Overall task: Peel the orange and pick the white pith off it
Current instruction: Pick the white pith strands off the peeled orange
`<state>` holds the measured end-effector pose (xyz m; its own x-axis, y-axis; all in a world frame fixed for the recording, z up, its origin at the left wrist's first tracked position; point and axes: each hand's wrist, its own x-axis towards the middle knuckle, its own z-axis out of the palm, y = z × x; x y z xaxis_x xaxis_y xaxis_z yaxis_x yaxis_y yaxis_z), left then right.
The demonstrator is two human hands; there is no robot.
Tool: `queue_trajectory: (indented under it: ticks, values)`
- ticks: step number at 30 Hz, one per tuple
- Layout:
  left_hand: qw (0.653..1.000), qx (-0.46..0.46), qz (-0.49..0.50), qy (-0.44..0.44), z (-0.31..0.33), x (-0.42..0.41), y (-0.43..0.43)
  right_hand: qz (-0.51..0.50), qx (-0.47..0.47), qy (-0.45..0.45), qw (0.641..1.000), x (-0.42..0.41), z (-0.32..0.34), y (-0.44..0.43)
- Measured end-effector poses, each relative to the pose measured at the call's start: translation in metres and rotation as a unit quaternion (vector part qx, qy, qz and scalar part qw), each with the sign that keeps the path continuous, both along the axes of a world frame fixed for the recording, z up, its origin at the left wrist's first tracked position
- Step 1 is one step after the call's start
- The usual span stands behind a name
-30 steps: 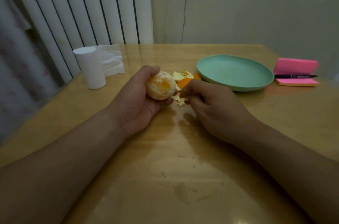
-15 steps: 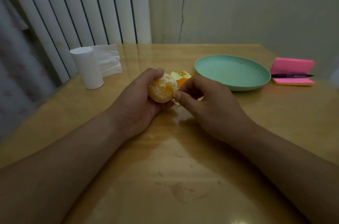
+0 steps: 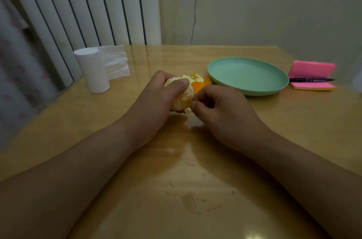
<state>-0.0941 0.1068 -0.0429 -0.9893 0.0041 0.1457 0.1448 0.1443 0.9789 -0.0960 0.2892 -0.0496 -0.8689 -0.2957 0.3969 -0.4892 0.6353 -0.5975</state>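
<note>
A peeled orange (image 3: 183, 98) with pale pith on its surface sits in my left hand (image 3: 156, 101), whose fingers and thumb curl over its top. My right hand (image 3: 219, 109) is right beside it, thumb and forefinger pinched together against the orange's lower right side, where a pale shred of pith (image 3: 188, 110) shows. Just behind the hands lies a small pile of orange peel (image 3: 197, 82) on the table.
A pale green plate (image 3: 248, 76) stands to the right of the peel. At the far right lies a pink sticky-note pad (image 3: 311, 70) with a black pen (image 3: 311, 80) across it. A white tissue roll (image 3: 94, 70) stands at the left. Small pith scraps (image 3: 192, 201) dot the wooden table near me.
My right hand moved left from the peel pile to the orange. My left thumb shifted over the top of the fruit, turning it.
</note>
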Motion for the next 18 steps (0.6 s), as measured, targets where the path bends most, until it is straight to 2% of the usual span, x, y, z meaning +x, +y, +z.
queue_trajectory:
  ticks: [7,13,18]
  values:
    - [0.999,0.038,0.009,-0.005,0.0,0.001,0.005,-0.015,-0.079,-0.006,0.997,0.005,0.004,-0.004]
    - [0.989,0.138,-0.011,-0.042,0.001,0.002,0.009,-0.01,-0.153,-0.042,0.987,0.005,0.006,-0.004]
    - [0.964,0.24,-0.048,-0.106,0.007,0.004,0.009,0.006,-0.18,-0.062,0.982,0.006,0.007,-0.003]
